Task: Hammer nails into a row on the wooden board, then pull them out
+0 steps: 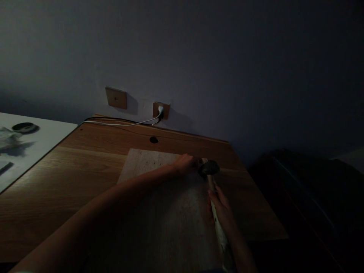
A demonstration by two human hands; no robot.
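My right hand [223, 208] is wrapped around the pale handle of a hammer [210, 168]. The hammer's dark head is at the far right corner of a light wooden board [182, 223]. My left hand [185, 163] reaches across the board to that same corner, its fingers drawn together just left of the hammer head. What those fingers hold, if anything, is too dark and small to make out. A short row of small dark marks shows near the board's far edge.
The board lies on a wooden table [85, 163] with a round cable hole [154, 140]. A white plug [160, 109] sits in a wall socket, its cable running left along the table's back edge. At left, a white table [54, 136] holds a round dark object [25, 127].
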